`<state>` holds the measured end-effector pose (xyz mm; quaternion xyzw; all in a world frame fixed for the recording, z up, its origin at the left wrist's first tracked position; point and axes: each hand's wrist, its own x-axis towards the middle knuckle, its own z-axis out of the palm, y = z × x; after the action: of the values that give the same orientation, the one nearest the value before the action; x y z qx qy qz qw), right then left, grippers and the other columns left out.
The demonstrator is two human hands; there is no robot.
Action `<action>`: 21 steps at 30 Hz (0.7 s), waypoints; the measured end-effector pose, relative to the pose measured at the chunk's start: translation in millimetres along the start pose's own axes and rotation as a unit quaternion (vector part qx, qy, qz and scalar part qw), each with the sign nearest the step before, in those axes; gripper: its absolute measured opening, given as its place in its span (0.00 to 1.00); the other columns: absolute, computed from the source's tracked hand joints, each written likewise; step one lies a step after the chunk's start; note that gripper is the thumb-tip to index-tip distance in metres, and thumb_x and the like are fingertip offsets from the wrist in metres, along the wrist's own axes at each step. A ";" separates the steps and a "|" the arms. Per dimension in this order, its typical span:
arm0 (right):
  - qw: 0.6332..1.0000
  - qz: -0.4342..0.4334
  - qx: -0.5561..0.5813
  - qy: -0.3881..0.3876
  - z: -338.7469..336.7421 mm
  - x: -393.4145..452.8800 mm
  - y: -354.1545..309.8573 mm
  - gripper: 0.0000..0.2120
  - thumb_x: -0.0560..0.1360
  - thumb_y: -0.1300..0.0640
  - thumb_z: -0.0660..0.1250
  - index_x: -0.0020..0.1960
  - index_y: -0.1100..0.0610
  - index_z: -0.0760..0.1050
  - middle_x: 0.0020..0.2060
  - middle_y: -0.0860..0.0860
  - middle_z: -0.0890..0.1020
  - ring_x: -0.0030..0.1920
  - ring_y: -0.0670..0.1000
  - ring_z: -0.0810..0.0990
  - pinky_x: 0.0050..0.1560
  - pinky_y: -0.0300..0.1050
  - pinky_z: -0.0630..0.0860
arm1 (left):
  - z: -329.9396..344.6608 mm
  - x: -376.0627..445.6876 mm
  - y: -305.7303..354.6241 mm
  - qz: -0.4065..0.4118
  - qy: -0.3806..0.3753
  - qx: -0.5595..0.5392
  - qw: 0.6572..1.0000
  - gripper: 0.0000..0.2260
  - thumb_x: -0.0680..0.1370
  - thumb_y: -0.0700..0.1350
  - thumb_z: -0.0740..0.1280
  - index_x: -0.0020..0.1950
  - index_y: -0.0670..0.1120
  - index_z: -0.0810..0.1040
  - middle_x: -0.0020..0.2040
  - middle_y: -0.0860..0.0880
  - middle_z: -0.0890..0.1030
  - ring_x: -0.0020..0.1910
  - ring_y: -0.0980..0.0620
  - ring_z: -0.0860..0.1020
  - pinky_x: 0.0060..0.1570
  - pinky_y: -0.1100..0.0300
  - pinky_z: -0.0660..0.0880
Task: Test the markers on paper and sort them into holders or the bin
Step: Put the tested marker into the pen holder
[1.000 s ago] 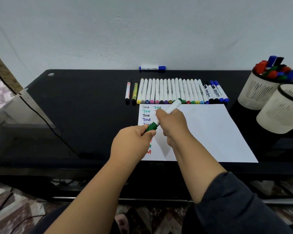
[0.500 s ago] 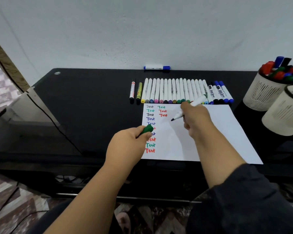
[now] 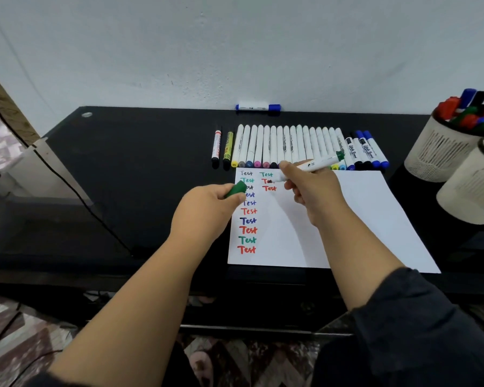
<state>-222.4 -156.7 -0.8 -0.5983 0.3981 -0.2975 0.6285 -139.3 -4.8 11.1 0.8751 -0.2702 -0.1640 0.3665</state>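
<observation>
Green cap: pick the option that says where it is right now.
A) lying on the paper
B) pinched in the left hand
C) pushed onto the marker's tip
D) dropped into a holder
B: the left hand pinches the green cap at its fingertips beside the paper, while the right hand holds the uncapped marker with its tip bare.

Your white paper sheet (image 3: 361,219) lies on the black glass table (image 3: 137,163), the row of white-barrelled markers (image 3: 291,143) behind it, two cream mesh holders (image 3: 436,155) to its right.
</observation>
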 end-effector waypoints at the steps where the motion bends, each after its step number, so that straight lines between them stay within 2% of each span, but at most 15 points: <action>1: 1.000 -0.011 -0.020 0.001 1.6 2.5 1.8 0.08 0.72 0.54 0.72 0.41 0.56 0.75 0.30 0.50 0.77 0.29 0.46 0.72 0.31 0.39 0.68 | -0.1 3.6 0.0 0.006 0.001 0.009 1.000 0.17 0.78 0.55 0.63 0.67 0.56 0.73 0.52 0.60 0.79 0.38 0.62 0.72 0.34 0.67 0.68; 3: 0.998 -0.034 -0.061 0.007 4.9 6.8 5.0 0.11 0.71 0.54 0.72 0.38 0.55 0.70 0.30 0.50 0.75 0.27 0.45 0.71 0.31 0.39 0.69 | 0.3 10.6 -0.6 0.013 -0.001 0.020 1.000 0.18 0.78 0.55 0.63 0.67 0.55 0.73 0.58 0.58 0.78 0.40 0.61 0.72 0.35 0.67 0.68; 5: 0.994 -0.048 -0.093 0.022 7.3 10.9 7.4 0.13 0.72 0.55 0.70 0.36 0.55 0.66 0.29 0.50 0.73 0.24 0.42 0.71 0.28 0.35 0.68 | 0.4 15.2 -1.5 0.012 -0.007 0.022 1.000 0.17 0.78 0.55 0.63 0.67 0.56 0.73 0.52 0.60 0.78 0.38 0.62 0.72 0.35 0.66 0.69; 7: 0.991 -0.059 -0.111 0.036 8.5 15.2 11.0 0.14 0.72 0.56 0.68 0.35 0.55 0.64 0.29 0.50 0.73 0.26 0.44 0.71 0.30 0.38 0.67 | 1.4 19.1 -3.5 0.015 -0.012 0.023 1.000 0.16 0.78 0.55 0.62 0.66 0.56 0.74 0.49 0.62 0.78 0.38 0.63 0.72 0.35 0.66 0.70; 10: 0.989 -0.069 -0.129 0.038 11.5 18.4 16.6 0.15 0.73 0.56 0.66 0.34 0.55 0.62 0.30 0.52 0.73 0.32 0.49 0.70 0.35 0.42 0.66 | 3.3 24.6 -6.2 0.014 -0.011 0.026 1.000 0.16 0.78 0.56 0.62 0.66 0.57 0.74 0.56 0.59 0.79 0.40 0.62 0.73 0.37 0.65 0.71; 13: 0.988 -0.077 -0.135 0.025 13.6 18.0 22.0 0.14 0.73 0.57 0.66 0.35 0.55 0.62 0.30 0.52 0.73 0.34 0.50 0.70 0.36 0.42 0.66 | 6.0 26.4 -7.9 0.004 -0.009 0.033 0.999 0.17 0.78 0.56 0.62 0.67 0.56 0.73 0.58 0.57 0.78 0.39 0.62 0.73 0.36 0.66 0.70; 15: 0.987 -0.083 -0.137 0.021 14.5 17.4 23.9 0.13 0.73 0.57 0.66 0.36 0.56 0.63 0.31 0.53 0.73 0.34 0.50 0.70 0.36 0.42 0.66 | 7.5 25.4 -7.8 -0.001 -0.017 0.034 0.999 0.18 0.79 0.56 0.61 0.68 0.56 0.72 0.54 0.58 0.79 0.37 0.62 0.72 0.35 0.66 0.70; 18: 0.985 -0.090 -0.146 0.023 15.7 19.0 26.1 0.14 0.73 0.55 0.67 0.36 0.55 0.64 0.34 0.55 0.74 0.35 0.51 0.72 0.37 0.43 0.67 | 9.6 24.3 -6.2 -0.015 -0.034 0.033 0.999 0.18 0.79 0.56 0.61 0.68 0.56 0.72 0.40 0.63 0.74 0.36 0.60 0.74 0.34 0.64 0.70; 21: 0.981 -0.099 -0.163 0.020 17.4 19.5 26.9 0.13 0.73 0.54 0.67 0.37 0.56 0.64 0.35 0.55 0.74 0.36 0.51 0.73 0.36 0.43 0.68 | 11.0 24.8 -5.4 -0.016 -0.036 0.037 0.999 0.18 0.79 0.56 0.61 0.69 0.56 0.71 0.46 0.60 0.76 0.37 0.59 0.75 0.34 0.64 0.71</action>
<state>-200.3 -161.4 -30.8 -0.7232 0.3927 -0.3009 0.4819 -122.9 -22.4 -2.5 0.8861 -0.2747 -0.1908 0.3209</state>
